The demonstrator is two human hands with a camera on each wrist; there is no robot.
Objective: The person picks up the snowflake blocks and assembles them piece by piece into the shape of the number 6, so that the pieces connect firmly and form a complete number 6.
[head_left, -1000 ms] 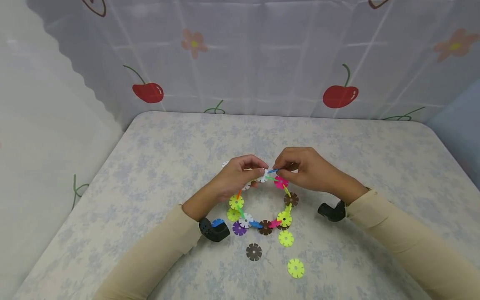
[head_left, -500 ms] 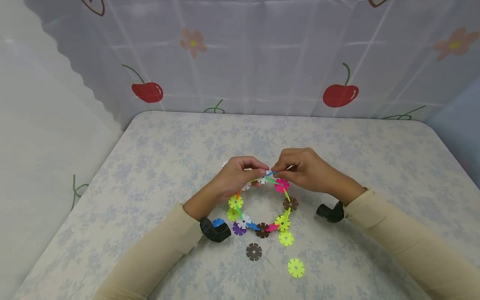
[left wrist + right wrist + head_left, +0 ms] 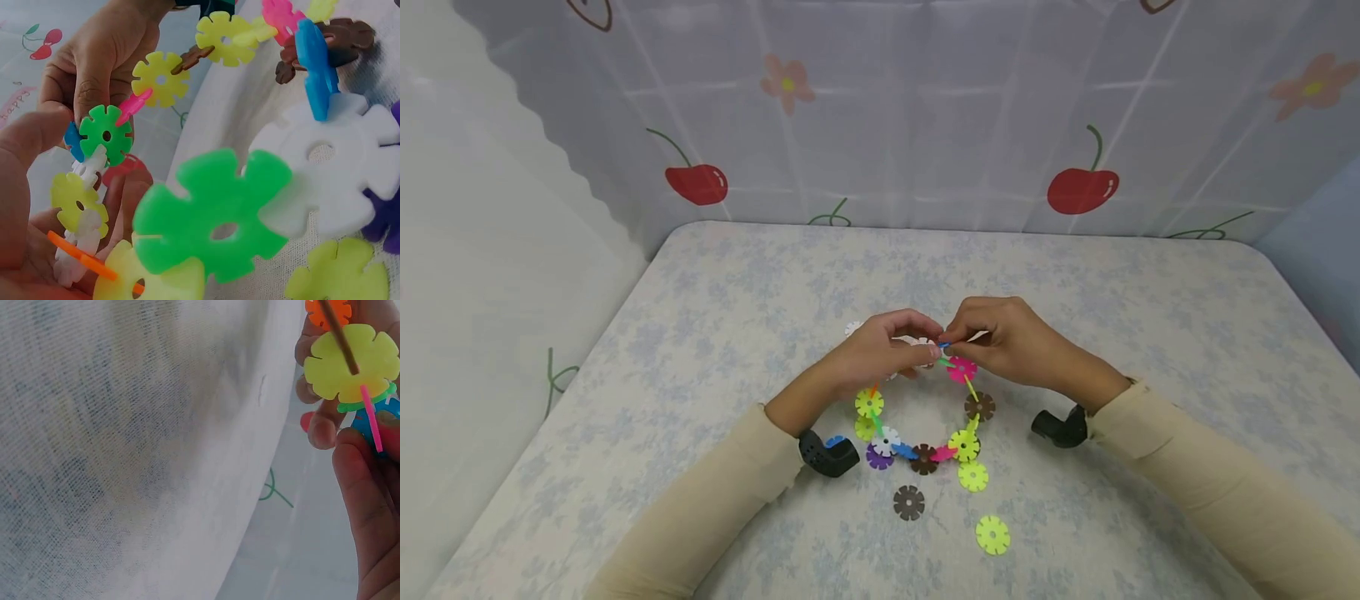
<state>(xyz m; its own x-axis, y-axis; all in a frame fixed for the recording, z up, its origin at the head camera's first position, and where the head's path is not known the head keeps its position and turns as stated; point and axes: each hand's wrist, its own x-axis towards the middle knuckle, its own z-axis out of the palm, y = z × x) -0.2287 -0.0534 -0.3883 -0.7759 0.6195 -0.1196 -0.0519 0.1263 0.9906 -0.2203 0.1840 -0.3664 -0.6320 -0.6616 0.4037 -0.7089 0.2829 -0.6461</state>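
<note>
A blue notched disc (image 3: 74, 142) is pinched by the right hand (image 3: 1006, 338) and a linked-disc chain (image 3: 924, 460) by the left hand (image 3: 880, 352), fingers curled.

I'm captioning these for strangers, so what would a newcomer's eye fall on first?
Probably the looped chain of bright notched discs near the middle of the table, its far side gripped by the left hand and right hand. Next, two red cherries printed on the curtain behind.

Ring-shaped chain (image 3: 917, 464) of interlocked, multicoloured notched discs, blue disc (image 3: 943, 344) edge-on at far side
</note>
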